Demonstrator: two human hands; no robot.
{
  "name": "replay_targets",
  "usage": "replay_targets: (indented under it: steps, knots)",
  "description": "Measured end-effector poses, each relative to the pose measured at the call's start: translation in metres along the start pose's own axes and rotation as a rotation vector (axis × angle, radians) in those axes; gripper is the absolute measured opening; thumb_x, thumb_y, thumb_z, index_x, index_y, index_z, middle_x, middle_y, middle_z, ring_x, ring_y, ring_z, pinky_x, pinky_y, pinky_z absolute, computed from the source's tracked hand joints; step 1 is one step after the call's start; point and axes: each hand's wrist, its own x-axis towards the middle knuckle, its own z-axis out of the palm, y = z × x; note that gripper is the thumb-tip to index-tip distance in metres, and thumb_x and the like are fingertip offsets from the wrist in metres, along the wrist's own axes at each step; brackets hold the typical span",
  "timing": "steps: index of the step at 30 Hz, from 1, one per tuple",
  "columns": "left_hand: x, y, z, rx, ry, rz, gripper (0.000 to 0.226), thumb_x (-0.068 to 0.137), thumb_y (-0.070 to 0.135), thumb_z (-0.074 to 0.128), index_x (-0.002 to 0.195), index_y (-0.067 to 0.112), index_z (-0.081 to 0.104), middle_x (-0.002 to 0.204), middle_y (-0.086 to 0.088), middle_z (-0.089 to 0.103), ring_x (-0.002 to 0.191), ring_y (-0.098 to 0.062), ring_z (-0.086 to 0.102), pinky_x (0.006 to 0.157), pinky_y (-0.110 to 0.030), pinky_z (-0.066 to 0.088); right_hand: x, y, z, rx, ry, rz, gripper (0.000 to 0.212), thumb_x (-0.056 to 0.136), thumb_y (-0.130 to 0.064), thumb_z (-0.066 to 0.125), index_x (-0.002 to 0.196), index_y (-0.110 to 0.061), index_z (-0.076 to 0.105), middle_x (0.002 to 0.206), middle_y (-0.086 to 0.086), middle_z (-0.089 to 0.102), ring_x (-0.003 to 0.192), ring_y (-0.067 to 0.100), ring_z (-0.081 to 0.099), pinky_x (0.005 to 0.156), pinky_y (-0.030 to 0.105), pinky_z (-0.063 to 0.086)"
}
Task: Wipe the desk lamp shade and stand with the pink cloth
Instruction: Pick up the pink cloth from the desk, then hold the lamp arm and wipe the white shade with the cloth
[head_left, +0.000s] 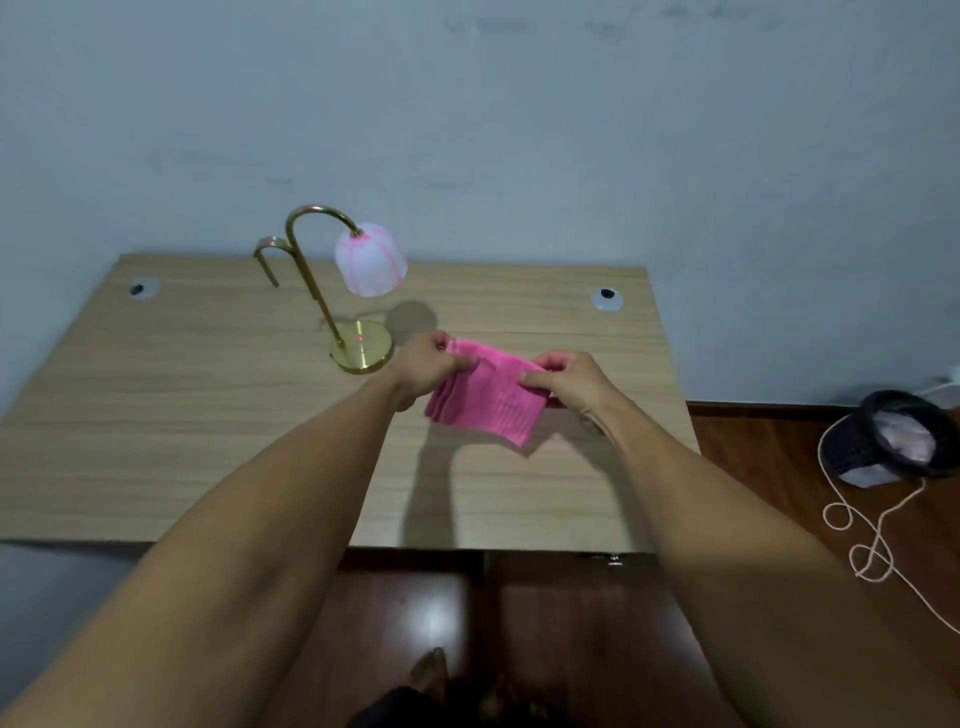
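A desk lamp stands at the back left of the wooden desk (208, 415). It has a white bell-shaped shade (370, 260) with pink lines, a curved brass stand (306, 260) and a round brass base (363, 345). A folded pink cloth (488, 397) hangs above the desk, right of the base. My left hand (428, 366) pinches the cloth's upper left corner and my right hand (569, 382) pinches its upper right edge. Neither hand touches the lamp.
Two round cable holes (607, 299) (139, 288) sit near the desk's back corners. The wall is close behind the desk. On the dark wood floor at right lie a black bin (904, 436) and a looped cord (872, 540).
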Motion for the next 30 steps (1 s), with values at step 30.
replay_targets:
  steps: [30]
  knots:
    - [0.028, 0.037, -0.258, 0.316, 0.399, 0.331, 0.043, 0.085, 0.029, 0.07, 0.126, 0.016, 0.066, 0.113, 0.0, 0.069, 0.107, -0.024, 0.066, 0.098, -0.042, 0.055, 0.045, -0.187, 0.124, 0.276, 0.477, -0.174, 0.022, 0.091, -0.003, 0.042, 0.089, -0.009, 0.063, 0.086, 0.013, 0.061, 0.083, 0.025, 0.062, 0.067, 0.035, 0.045]
